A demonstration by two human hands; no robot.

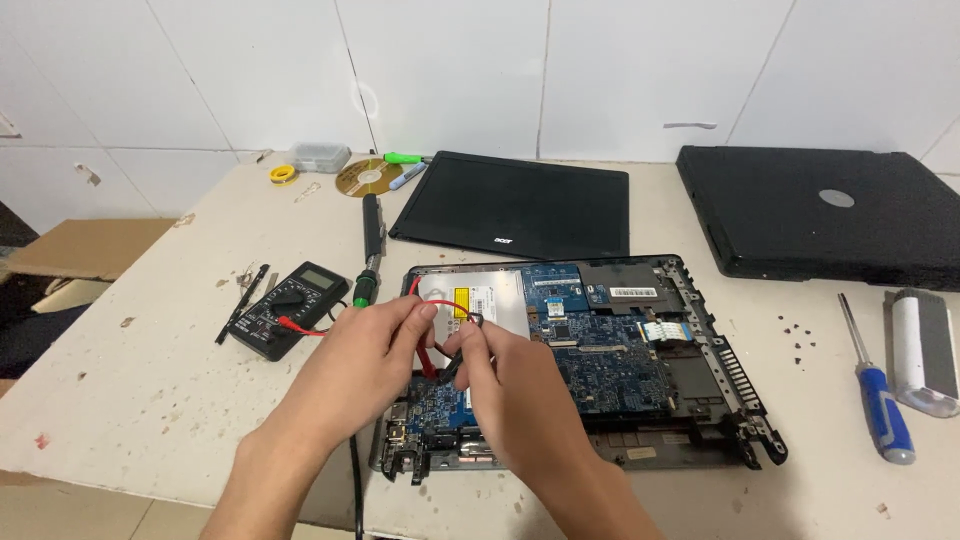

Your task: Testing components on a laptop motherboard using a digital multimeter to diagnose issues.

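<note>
An opened laptop base lies in front of me, its blue circuit board and a silver drive exposed. My left hand pinches a red test lead above the board's near left part. My right hand holds a black probe lead close beside it, fingertips nearly touching the left hand. The red lead runs to a black multimeter on the table to the left.
A black laptop lid panel lies behind the base, and a closed black laptop at the back right. A blue-handled screwdriver and white tool lie right. A soldering iron, gold disc, pens, tape roll and a cardboard box sit left.
</note>
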